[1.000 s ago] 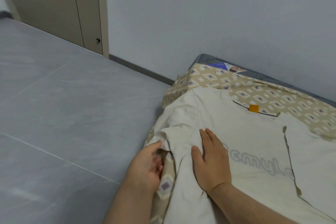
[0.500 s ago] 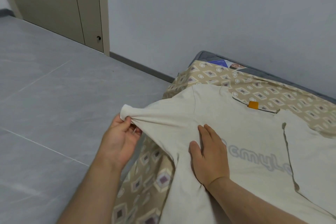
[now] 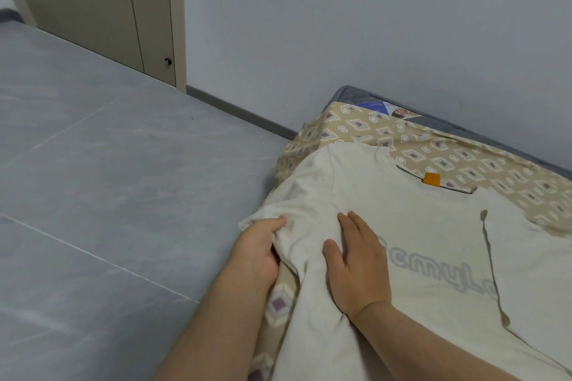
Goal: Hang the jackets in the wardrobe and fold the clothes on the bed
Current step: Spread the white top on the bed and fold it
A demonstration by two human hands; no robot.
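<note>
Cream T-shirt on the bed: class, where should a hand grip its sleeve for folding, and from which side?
Pinch the sleeve at its cuff end, from the floor side: it overhangs the bed edge. The left hand holds there; the right hand presses the T-shirt flat.

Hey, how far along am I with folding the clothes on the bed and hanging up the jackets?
Early on. Done: the cream T-shirt lies spread on the patterned sheet, and its right side looks folded in. In hand: the left hand pinches the sleeve at the bed's edge while the right hand presses flat on the shirt. Still to do: fold that sleeve in and finish. No jackets are in view, and the beige doors are closed.
</note>
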